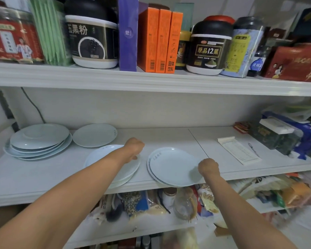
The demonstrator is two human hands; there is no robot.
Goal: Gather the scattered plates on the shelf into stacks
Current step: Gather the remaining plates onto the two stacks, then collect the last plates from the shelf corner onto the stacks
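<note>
Pale blue-white plates lie on the middle shelf (169, 137). A tall stack (38, 141) sits at the far left, with a single plate (94, 134) just right of it. Near the front edge a small stack (118, 169) lies under my left arm; my left hand (134, 148) is closed on its far right rim. A second small stack (171, 167) overhangs the shelf's front edge, and my right hand (208, 168) grips its right rim.
A paper slip (239, 150) and a pen (253, 149) lie right of the plates, with boxes and bags (285, 135) beyond. The upper shelf holds jars and orange boxes (160, 40). The lower shelf is crowded with food bags (169, 203).
</note>
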